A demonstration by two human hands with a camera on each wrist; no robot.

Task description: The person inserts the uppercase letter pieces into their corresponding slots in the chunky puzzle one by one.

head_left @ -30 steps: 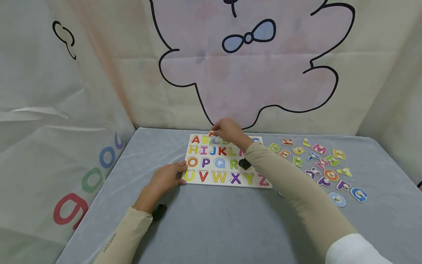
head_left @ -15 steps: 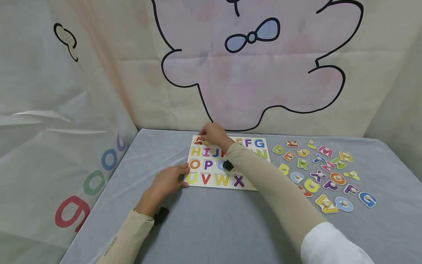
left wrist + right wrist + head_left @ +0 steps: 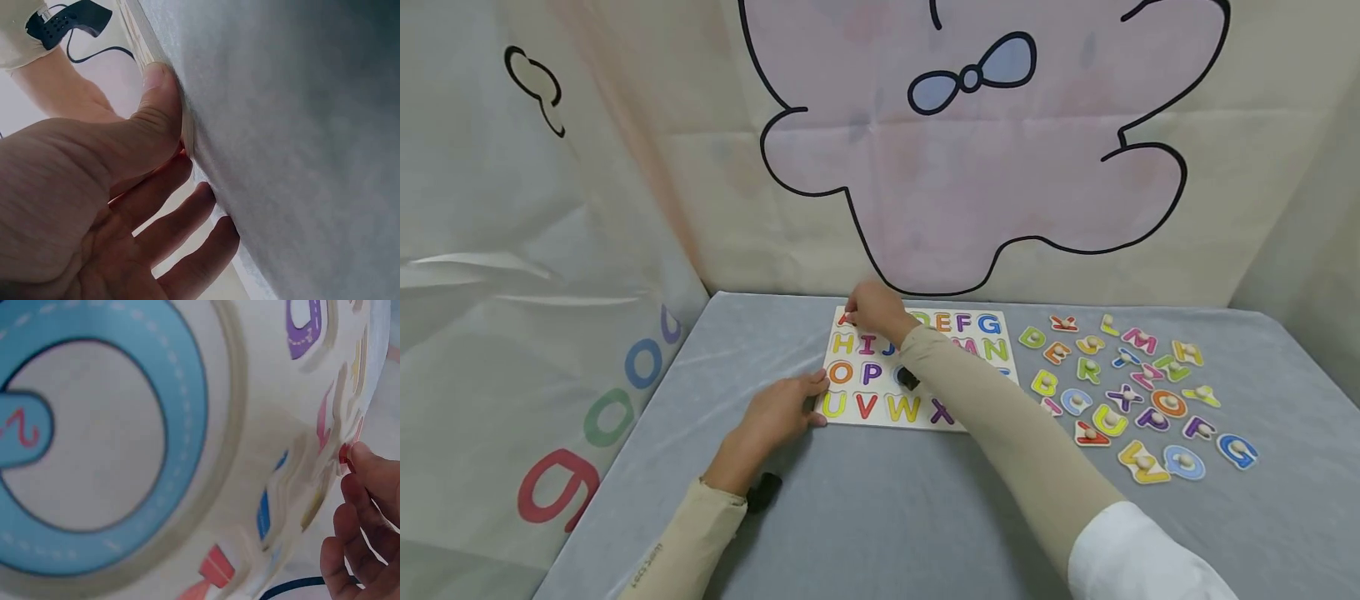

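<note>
A white letter board (image 3: 880, 422) with coloured printed letters lies on the grey table. My left hand (image 3: 775, 412) grips its lower left corner; in the left wrist view the thumb of this hand (image 3: 119, 162) lies along the board's edge (image 3: 150, 44), the fingers at the adjoining side. At the upper left corner is my right hand (image 3: 877, 312), over the A and B places. The right wrist view has thumb and index finger of that hand (image 3: 365, 519) pinching a small red piece (image 3: 343, 454), mostly hidden, at the board's surface.
Loose letter pieces with knobs lie right of the board, among them a green D (image 3: 1032, 337), a blue G (image 3: 1237, 452) and a yellow W (image 3: 1143, 462). Behind the table (image 3: 880, 517) hangs a cloth (image 3: 700, 167) with a drawn figure.
My right hand has moved left along the board's top edge with the red piece, from near C to the A corner, and lowered it. My left hand has stayed at the board.
</note>
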